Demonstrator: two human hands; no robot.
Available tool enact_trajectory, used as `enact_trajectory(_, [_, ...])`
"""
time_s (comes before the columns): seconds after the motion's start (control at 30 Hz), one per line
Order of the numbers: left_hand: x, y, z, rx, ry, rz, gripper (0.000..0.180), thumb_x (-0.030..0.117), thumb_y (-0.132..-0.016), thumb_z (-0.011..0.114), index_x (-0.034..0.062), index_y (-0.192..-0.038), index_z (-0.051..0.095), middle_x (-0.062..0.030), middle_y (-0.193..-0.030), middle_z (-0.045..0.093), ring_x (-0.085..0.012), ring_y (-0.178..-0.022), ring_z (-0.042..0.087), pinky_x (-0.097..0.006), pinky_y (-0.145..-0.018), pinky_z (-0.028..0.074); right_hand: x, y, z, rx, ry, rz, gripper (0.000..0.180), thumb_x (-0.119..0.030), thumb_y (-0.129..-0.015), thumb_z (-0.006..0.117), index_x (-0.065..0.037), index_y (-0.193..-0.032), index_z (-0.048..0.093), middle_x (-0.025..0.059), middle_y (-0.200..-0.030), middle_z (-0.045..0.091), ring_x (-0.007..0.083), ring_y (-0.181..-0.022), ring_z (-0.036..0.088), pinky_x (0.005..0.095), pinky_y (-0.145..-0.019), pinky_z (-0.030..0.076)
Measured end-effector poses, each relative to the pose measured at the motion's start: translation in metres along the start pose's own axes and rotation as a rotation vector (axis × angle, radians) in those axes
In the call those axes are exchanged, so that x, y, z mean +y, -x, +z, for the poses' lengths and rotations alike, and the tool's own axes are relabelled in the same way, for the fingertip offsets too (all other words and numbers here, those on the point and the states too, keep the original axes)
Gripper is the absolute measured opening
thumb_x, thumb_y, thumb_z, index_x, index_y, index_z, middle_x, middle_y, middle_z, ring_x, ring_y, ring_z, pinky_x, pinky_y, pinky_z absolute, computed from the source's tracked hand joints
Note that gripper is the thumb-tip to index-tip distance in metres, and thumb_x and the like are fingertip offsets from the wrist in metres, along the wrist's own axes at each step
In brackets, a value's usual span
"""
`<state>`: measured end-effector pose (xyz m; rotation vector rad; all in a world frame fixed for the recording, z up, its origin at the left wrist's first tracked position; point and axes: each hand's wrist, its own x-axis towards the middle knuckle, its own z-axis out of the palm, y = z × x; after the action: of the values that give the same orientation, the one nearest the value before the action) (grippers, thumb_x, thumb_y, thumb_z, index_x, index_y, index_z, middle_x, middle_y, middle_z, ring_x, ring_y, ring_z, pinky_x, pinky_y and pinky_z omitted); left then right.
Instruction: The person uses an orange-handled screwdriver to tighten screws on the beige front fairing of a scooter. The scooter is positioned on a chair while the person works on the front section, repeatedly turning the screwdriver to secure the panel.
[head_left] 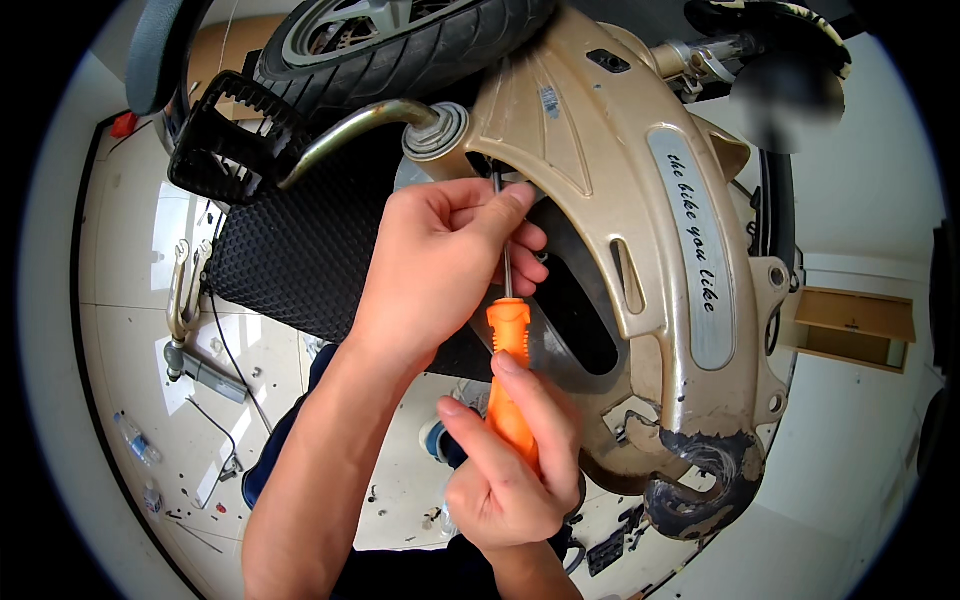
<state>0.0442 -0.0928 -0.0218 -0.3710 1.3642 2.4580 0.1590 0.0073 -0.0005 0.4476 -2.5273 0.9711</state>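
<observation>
An orange-handled screwdriver (pixel 510 325) points away from me, up into a gap in the gold bike frame (pixel 545 120). Around its handle are the fingers of my right hand (pixel 520 480), some of them stretched along the grip. Further up, my left hand (pixel 440 255) pinches the metal shaft between thumb and fingers, close under the frame's edge. The screwdriver's tip is hidden inside the gap, so what it touches cannot be seen. Just left of that spot, a bent metal tube (pixel 350 130) comes out of a round collar (pixel 437 132) on the frame.
A wheel with a black tyre (pixel 400 62) rises at the top, beside a black pedal (pixel 228 140). Behind my left hand lies a black textured seat (pixel 290 250). Wrenches (pixel 183 290), a plastic bottle (pixel 138 440) and loose small parts lie on the tiled floor (pixel 120 355).
</observation>
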Motion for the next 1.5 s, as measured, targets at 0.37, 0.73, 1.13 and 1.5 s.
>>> enact_trajectory(0.37, [0.002,0.0,0.001,-0.021,0.156,-0.057,0.03,0.014,-0.101,0.037,-0.0107,-0.099,0.054,-0.0169,-0.077,0.064,-0.0189,-0.059,0.065,-0.027,-0.055,0.054,-0.002,-0.001,0.008,0.096,-0.125,0.074,0.046,-0.005,-0.074,0.074,0.005,-0.115,0.056,0.0274,-0.123,0.05,0.0308,-0.101,0.061,0.0347,-0.079,0.056])
enact_trajectory(0.73, [0.007,0.003,0.007,0.044,0.329,-0.147,0.038,0.019,-0.102,0.037,-0.0011,-0.076,0.057,-0.0048,-0.057,0.057,-0.0115,-0.045,0.053,-0.023,-0.044,0.045,-0.005,0.001,0.002,-0.016,-0.056,0.067,0.054,-0.003,-0.069,0.079,0.006,-0.117,0.056,0.0258,-0.117,0.056,0.0319,-0.101,0.063,0.0351,-0.084,0.055])
enact_trajectory(1.13, [-0.003,-0.001,0.003,-0.037,0.362,-0.075,0.029,0.015,-0.102,0.034,-0.009,-0.111,0.049,-0.0118,-0.074,0.062,-0.0148,-0.052,0.058,-0.025,-0.047,0.048,-0.001,0.011,0.004,0.026,-0.093,0.161,0.05,-0.002,-0.08,0.069,0.014,-0.121,0.047,0.0283,-0.103,0.064,0.0264,-0.077,0.07,0.0313,-0.072,0.057])
enact_trajectory(1.5, [-0.004,-0.003,0.003,-0.046,0.298,-0.051,0.027,0.012,-0.101,0.032,-0.0072,-0.108,0.049,-0.0135,-0.084,0.063,-0.0177,-0.066,0.062,-0.029,-0.062,0.053,-0.013,-0.001,0.014,0.192,-0.466,0.482,0.047,-0.025,-0.097,0.041,0.016,-0.119,0.034,0.0328,-0.09,0.062,0.0311,-0.061,0.068,0.0331,-0.052,0.058])
